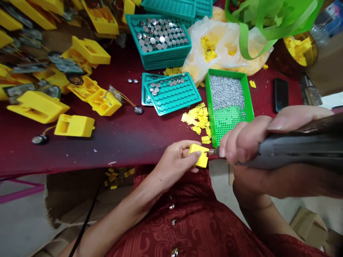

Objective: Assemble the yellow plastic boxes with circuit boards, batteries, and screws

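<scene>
From the head camera, the left hand (pixel 175 159) holds a small yellow casing (pixel 200 161) at the near edge of the surface (pixel 128 142), just in front of the near left corner of a green tray (pixel 225 126). Its fingers are closed around the casing, the thumb pressing on the upper face. The right hand (pixel 250 141) wraps a dark driver (pixel 297 148), its fingers closed on the front of the body.

The relation that matters is between bit and casing. The driver's long axis runs sideways, roughly along the near edge of the surface, with the bit (pixel 211 151) pointing left into the casing's right side. The tip appears to meet the casing there, though whether it sits in a screw is too small to tell. The casing is blocky, with no clear long axis. The left hand is nearer, already on it; the right reaches it only through the driver.

Silvery screws (pixel 227 91) fill the far half of the green tray. Loose yellow pieces (pixel 198 116) lie against its left edge, and a black phone (pixel 280 94) lies toward the surface's right edge.
</scene>
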The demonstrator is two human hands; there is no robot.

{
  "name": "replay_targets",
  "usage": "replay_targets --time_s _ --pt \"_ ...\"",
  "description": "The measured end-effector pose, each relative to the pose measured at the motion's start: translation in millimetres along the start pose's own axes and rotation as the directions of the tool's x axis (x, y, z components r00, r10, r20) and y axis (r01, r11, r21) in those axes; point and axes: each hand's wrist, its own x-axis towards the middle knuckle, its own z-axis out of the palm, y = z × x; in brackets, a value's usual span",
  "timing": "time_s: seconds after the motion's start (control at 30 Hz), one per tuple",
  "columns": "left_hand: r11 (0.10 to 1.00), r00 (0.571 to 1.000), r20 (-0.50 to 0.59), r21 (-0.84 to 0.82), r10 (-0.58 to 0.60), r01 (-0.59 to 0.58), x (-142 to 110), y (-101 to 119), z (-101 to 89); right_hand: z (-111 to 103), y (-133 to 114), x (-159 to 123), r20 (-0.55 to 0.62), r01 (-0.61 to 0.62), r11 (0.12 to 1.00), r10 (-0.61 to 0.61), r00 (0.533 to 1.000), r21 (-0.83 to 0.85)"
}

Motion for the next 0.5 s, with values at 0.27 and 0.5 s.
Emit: replay_targets --time_s 0.27,0.5 --pt "0.998 0.998 0.037 0.042 -0.050 0.049 0.4 8.6 -0.1 8.6 -14.2 6.1 0.058 -0.008 0.995 0.014 0.998 -0.098" --pt "0.939 0.983 0.107 0.296 0.147 -0.173 7.4 2.1 -0.9 11.6 16.0 -4.3 0.067 0.205 0.976 -0.210 0.976 0.069"
